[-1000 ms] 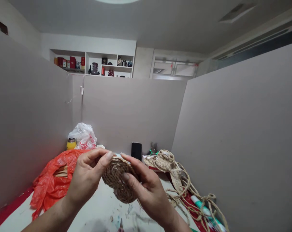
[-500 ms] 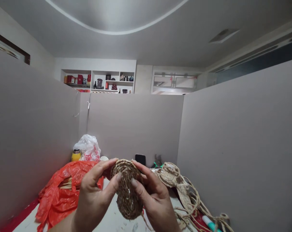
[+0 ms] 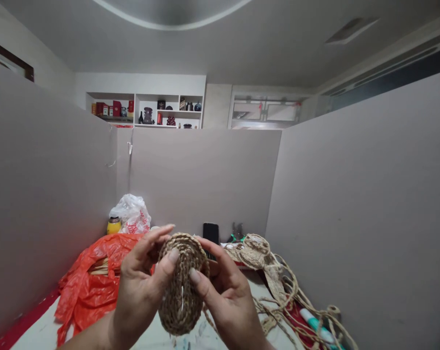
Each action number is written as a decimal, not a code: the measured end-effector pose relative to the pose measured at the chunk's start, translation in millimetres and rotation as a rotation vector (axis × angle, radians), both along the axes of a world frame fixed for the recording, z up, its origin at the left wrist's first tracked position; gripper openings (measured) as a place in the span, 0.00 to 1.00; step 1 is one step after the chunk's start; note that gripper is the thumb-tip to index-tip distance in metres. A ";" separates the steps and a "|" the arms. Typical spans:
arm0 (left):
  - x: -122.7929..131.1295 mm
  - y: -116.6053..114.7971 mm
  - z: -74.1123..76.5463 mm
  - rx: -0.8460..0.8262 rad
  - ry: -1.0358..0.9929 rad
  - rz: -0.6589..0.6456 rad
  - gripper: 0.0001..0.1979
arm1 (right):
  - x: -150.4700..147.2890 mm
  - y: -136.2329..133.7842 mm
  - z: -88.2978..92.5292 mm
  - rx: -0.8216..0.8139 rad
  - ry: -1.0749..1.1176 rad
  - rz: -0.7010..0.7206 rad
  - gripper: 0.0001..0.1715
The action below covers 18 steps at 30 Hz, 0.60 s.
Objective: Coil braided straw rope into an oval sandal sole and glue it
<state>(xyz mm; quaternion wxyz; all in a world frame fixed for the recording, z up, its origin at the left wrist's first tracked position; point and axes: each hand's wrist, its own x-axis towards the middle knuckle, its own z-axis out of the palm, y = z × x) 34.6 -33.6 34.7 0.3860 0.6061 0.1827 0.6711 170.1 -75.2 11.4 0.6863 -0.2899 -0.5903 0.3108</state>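
Observation:
A brown sole-shaped piece of coiled, braided straw cord (image 3: 181,301) is held upright between both hands, above the white tabletop. My left hand (image 3: 143,274) grips its left edge, the thumb pressed on the near face and the index finger raised by the top. On the right edge, my right hand (image 3: 229,291) has its thumb on the face and its fingers behind. A narrow slit shows light through the lower middle of the piece. A strand of cord hangs beside the right palm. The fingers behind the piece are partly hidden.
Left stands a red plastic bag (image 3: 92,287) with straw-coloured sticks, a white plastic bag (image 3: 132,214) and a yellow jar (image 3: 113,225). A black phone (image 3: 211,238) leans at the back. Right lie woven pieces (image 3: 255,250), loose cord (image 3: 278,311) and a teal-and-white tube (image 3: 316,324). Grey partitions (image 3: 198,175) enclose three sides.
The straw piece has shifted slightly left and turned more upright. My left index finger has lifted off its top edge. The camera view has tilted down a little.

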 end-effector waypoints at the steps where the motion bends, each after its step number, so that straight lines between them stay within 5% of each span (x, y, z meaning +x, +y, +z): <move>1: 1.1 1.1 1.1 -0.035 0.002 -0.050 0.18 | -1.4 0.5 -0.2 0.004 0.015 -0.014 0.21; 8: 3.0 11.9 1.0 -0.179 0.058 -0.286 0.11 | 4.0 -0.3 6.8 0.015 -0.067 -0.049 0.21; 14: -1.4 14.8 3.0 -0.287 0.285 -0.484 0.10 | 26.1 -9.5 23.3 0.147 -0.137 -0.358 0.15; 18: 2.5 14.1 3.1 -0.249 0.352 -0.557 0.07 | 29.1 -12.1 32.5 0.192 -0.234 -0.359 0.10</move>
